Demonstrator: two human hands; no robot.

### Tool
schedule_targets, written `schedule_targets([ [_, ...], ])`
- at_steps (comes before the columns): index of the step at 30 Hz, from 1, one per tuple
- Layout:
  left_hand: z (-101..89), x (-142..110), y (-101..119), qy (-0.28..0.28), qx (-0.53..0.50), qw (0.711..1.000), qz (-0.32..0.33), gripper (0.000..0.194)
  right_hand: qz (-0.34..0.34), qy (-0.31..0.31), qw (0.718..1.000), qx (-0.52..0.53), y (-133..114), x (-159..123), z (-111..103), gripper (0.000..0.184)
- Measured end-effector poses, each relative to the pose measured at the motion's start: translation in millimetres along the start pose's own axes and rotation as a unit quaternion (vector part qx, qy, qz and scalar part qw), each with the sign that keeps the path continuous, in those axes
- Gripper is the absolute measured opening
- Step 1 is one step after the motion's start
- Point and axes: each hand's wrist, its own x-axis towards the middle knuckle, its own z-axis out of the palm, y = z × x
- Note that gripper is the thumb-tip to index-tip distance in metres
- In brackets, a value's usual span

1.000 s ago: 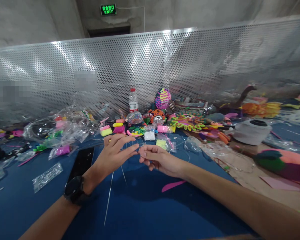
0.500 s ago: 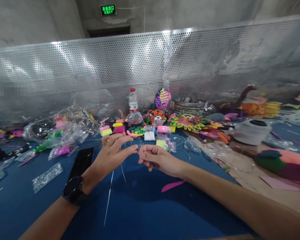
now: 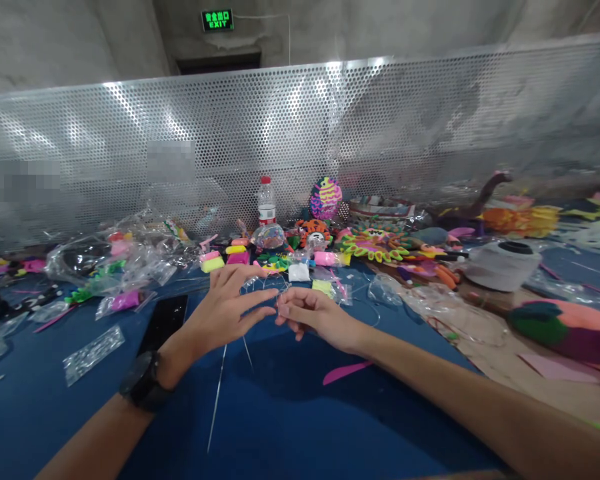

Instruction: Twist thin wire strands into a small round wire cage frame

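Thin silvery wire (image 3: 217,400) stands in front of me, its long straight ends slanting down toward the blue table and its upper part bent in loops between my hands. My right hand (image 3: 323,319) pinches the wire's upper part between thumb and fingertips; the exact grip spot is partly hidden by the fingers. Close on its left, my left hand (image 3: 225,307) has its thumb and fingers spread apart, the tips near the wire with nothing clearly held. A pink plastic modelling knife (image 3: 345,372) lies on the table below my right hand.
A black phone (image 3: 164,323) and a clear packet (image 3: 94,355) lie left of my left wrist. Clay packs (image 3: 237,257), a bottle (image 3: 266,203) and a clay flower (image 3: 380,243) crowd the back. A translucent tub (image 3: 503,265) stands right, before a perforated metal screen (image 3: 300,133).
My left thumb and fingers have parted further, with the thumb dropping lower and the wrist shifting slightly left. My right hand stays almost still, pinching the wire.
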Motion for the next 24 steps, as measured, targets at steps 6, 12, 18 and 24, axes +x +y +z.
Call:
schedule_targets([
  [6, 0.0, -0.2, 0.3, 0.004, 0.034, 0.999, -0.004, 0.017, 0.012, 0.000, 1.000, 0.004, 0.1, 1.1, -2.8, 0.031],
  [12, -4.2, -1.3, -2.3, -0.038, 0.067, 0.996, 0.043, 0.027, 0.017, -0.004, 1.000, -0.018, -3.4, 0.2, -2.3, 0.029],
  [18, -6.3, -0.3, -2.3, -0.061, 0.079, 0.994, 0.054, 0.022, 0.009, -0.008, 0.999, -0.042, -1.4, 1.4, -1.6, 0.033],
  [24, -11.1, 1.2, -1.7, -0.081, 0.144, 0.982, 0.092, 0.033, 0.000, -0.015, 0.999, -0.052, 0.7, 1.3, -2.7, 0.029],
])
